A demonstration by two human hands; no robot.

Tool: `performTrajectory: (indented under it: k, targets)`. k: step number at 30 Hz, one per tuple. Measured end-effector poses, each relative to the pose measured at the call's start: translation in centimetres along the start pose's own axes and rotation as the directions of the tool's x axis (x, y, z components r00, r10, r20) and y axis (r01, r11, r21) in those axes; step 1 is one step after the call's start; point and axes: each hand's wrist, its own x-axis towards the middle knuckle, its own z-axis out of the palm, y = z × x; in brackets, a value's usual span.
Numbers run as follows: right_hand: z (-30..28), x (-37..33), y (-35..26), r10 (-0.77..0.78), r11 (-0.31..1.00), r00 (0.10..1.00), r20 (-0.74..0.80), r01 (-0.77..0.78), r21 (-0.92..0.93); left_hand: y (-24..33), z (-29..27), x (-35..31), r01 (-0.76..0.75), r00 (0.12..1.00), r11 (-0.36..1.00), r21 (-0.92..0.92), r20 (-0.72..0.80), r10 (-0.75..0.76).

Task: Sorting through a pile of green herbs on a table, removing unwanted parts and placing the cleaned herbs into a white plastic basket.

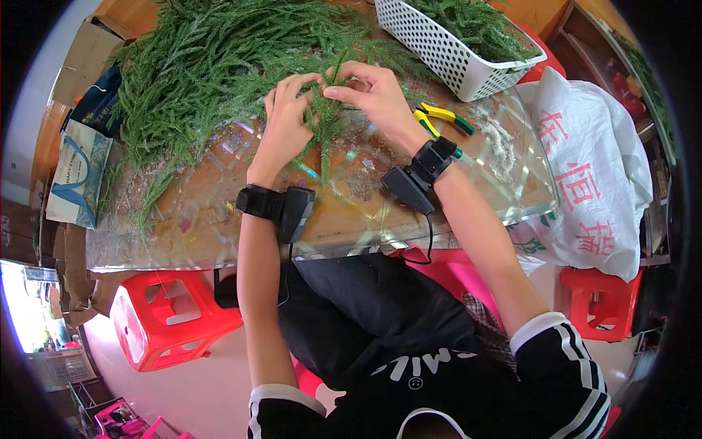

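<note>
A green artificial pine sprig point(326, 121) hangs between my two hands above the table, its lower tip pointing toward me. My left hand point(289, 117) has its fingers bent around the sprig's upper left side. From the right, my right hand point(371, 95) pinches the sprig near its top between thumb and forefinger. Just beyond the hands lies a large heap of similar green sprigs point(212, 66). Pliers with yellow and green handles point(447, 117) rest on the table beside my right wrist, partly hidden behind it.
A white perforated basket point(468, 73) of greenery stands at the far right of the plastic-covered table point(336, 227). Beside it is a white woven sack point(585, 175) with red lettering. Paper bags point(77, 175) stand at the left edge. Red stools point(168, 314) stand below.
</note>
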Motion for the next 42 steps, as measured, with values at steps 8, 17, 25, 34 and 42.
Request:
performTrajectory:
  k: [8, 17, 25, 34, 42]
  targets:
    - [0.0, 0.1, -0.4, -0.255, 0.957, 0.931, 0.260, 0.205, 0.203, -0.7, 1.2, -0.2, 0.084, 0.991, 0.980, -0.181, -0.088, -0.101]
    - [-0.2, 0.5, 0.6, -0.191, 0.978, 0.982, 0.009, 0.191, -0.080, -1.0, 0.4, 0.0, 0.108, 0.992, 0.991, 0.080, -0.069, -0.103]
    - [-0.7, 0.5, 1.9, -0.418, 0.755, 0.896, -0.152, 0.249, -0.607, -0.5, -0.2, 0.0, 0.236, 0.969, 0.911, 0.338, -0.149, -0.196]
    - [-0.4, 0.5, 0.2, -0.713, 0.404, 0.688, 0.134, 0.559, -0.724, 0.8, 0.6, 0.0, 0.155, 0.987, 0.827, 0.540, -0.110, -0.113]
    - [-0.4, 0.7, 0.9, -0.660, 0.412, 0.730, 0.180, 0.551, -0.726, 1.9, 0.5, 0.4, 0.009, 1.000, 0.803, 0.596, -0.012, -0.002]
